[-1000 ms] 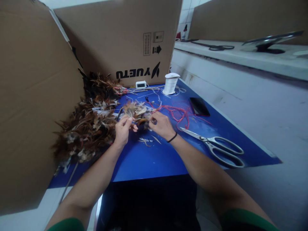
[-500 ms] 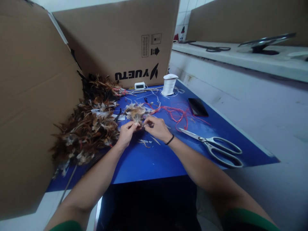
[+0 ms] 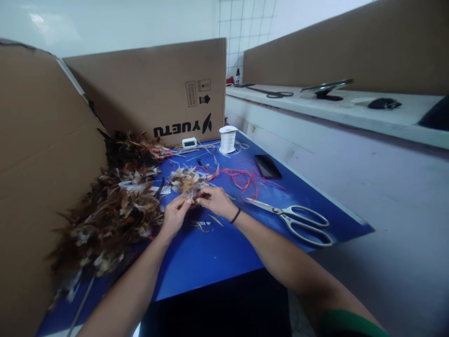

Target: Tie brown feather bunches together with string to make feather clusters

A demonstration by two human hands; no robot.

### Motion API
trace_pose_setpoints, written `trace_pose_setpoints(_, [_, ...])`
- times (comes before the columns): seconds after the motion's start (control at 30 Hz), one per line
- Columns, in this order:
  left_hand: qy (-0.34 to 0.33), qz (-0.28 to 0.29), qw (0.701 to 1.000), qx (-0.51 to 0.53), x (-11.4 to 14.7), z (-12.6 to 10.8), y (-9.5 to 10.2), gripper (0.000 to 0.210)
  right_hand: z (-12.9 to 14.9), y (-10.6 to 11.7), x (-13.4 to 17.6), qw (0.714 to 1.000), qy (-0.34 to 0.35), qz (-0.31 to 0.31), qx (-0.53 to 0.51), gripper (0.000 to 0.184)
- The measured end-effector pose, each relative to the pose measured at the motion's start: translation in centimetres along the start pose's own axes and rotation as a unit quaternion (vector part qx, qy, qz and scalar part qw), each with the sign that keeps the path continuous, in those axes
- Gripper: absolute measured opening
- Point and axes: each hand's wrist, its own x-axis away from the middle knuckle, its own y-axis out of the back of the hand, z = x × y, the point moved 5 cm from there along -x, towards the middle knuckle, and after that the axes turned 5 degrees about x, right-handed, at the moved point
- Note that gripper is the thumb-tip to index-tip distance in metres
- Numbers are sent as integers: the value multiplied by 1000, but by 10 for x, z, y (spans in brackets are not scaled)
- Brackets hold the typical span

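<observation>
At the middle of the blue table (image 3: 196, 262), my left hand (image 3: 176, 213) pinches the near end of a bunch of pale and tan feathers (image 3: 187, 181). My right hand (image 3: 216, 202), a dark band at its wrist, meets it there with fingers and thumb pressed together. Whatever sits between the right fingertips is too small to make out. Loose feather bits (image 3: 203, 225) lie just in front of the hands. Red string (image 3: 242, 177) trails off to the right, and large scissors (image 3: 289, 217) rest beyond my right wrist.
A heap of brown feathers (image 3: 122, 206) covers the left side. Behind stands a cardboard box (image 3: 140, 93). A spool of white string (image 3: 228, 139), a small white digital display (image 3: 189, 142) and a phone (image 3: 267, 166) sit toward the back. A ledge (image 3: 333, 107) runs along the right.
My view has tilted up and turned a little right, so everything sits lower and further left. Both hands stay together at the feather bunch; the right fingers have shifted slightly.
</observation>
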Motion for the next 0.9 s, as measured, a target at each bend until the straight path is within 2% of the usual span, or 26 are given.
trace_pose_setpoints(0.17, [-7,27,999,-20,0,4,-2,26,1,-5,2,995,55,27,80,9])
trace_pose_setpoints(0.3, [-17,36,998,-45,1,2,-4,26,2,-6,3,992,77,27,94,5])
trace_pose_setpoints(0.43, [-16,31,998,-51,0,1,-4,25,3,-6,3,994,67,25,83,6])
trace_pose_setpoints(0.63, [-12,25,999,-29,0,3,-3,23,-3,-7,0,996,20,52,64,5])
trace_pose_setpoints(0.73, [-5,21,1000,-17,-1,3,-2,25,-1,2,-3,997,28,21,67,9])
trace_pose_setpoints(0.8, [-5,17,1000,-20,-1,2,-1,26,1,11,-4,997,31,-23,61,16])
trace_pose_setpoints(0.9, [-16,17,999,-33,-1,1,-1,27,-6,25,-5,995,-4,-93,46,23])
